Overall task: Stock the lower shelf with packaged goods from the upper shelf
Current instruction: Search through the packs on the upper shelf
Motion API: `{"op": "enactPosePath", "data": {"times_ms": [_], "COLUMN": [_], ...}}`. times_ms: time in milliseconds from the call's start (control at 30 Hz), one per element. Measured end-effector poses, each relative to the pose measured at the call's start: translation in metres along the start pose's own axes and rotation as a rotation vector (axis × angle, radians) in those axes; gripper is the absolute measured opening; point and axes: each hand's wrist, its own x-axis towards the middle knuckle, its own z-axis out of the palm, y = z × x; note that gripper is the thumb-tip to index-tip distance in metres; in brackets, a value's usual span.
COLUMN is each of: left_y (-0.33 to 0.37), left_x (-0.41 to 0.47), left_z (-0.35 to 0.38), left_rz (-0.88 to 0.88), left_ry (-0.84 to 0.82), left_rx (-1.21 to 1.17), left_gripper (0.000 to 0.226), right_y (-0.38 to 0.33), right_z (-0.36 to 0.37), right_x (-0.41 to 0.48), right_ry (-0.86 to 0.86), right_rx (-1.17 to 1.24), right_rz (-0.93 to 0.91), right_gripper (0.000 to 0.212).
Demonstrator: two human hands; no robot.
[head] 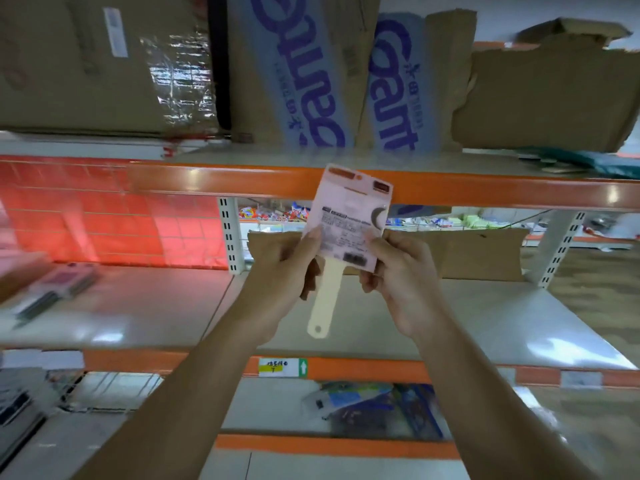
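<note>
Both my hands hold up a packaged good (349, 216): a pink card with printed text and a cream handle sticking out below. My left hand (291, 268) pinches the card's lower left edge. My right hand (394, 271) grips its lower right corner. The package hangs in front of the orange beam of the upper shelf (221, 181). Below my hands lies the pale board of the lower shelf (166, 306), where a stack of flat pink packages (59, 285) sits at the left, blurred.
Cardboard boxes (86, 64) and blue-printed cartons (298, 71) stand on the upper shelf. A low cardboard piece (478, 254) stands at the lower shelf's back. A white upright (230, 233) and red grid panel (104, 223) are at left. More packaged goods (374, 407) lie one shelf below.
</note>
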Motion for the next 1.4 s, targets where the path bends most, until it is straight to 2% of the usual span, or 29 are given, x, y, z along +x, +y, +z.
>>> {"op": "enactPosePath", "data": {"times_ms": [233,567,833,933,1000,1067,1200,1300,1400], "left_y": [-0.031,-0.054,-0.065,-0.077,-0.086,-0.091,-0.092,-0.091,-0.094], "left_x": [-0.019,-0.044,-0.043,-0.037,-0.032,-0.027,-0.008,0.005,0.019], "left_z": [-0.078,-0.160,-0.197,-0.208,-0.214,-0.219,-0.222,-0.220,-0.216], "left_rz": [-0.028,-0.126,-0.097,-0.077,-0.047,-0.007,0.075,0.098,0.109], "left_ry": [0.003,0.018,0.045,0.096,0.135,0.172,0.192,0.132,0.012], "left_rx": [0.030,-0.060,-0.046,0.021,0.119,0.255,0.497,0.550,0.583], "left_gripper": [0.041,0.040,0.042,0.044,0.047,0.048,0.044,0.039,0.021], "right_y": [0.037,0.068,0.087,0.095,0.100,0.108,0.113,0.110,0.111], "right_z": [0.070,0.152,0.183,0.193,0.202,0.215,0.234,0.241,0.241], "right_x": [-0.023,-0.047,-0.039,-0.033,-0.028,-0.019,-0.001,0.009,0.020], "right_ry": [0.073,0.079,0.013,0.091,0.128,0.045,-0.113,-0.240,-0.286], "right_rx": [-0.306,-0.312,-0.505,-0.743,-0.833,-0.836,-0.743,-0.576,-0.455], "right_rz": [-0.008,-0.023,-0.072,-0.192,-0.310,-0.343,-0.155,0.041,0.126], "right_gripper": [0.031,0.037,0.041,0.022,0.021,0.030,0.059,0.061,0.061]}}
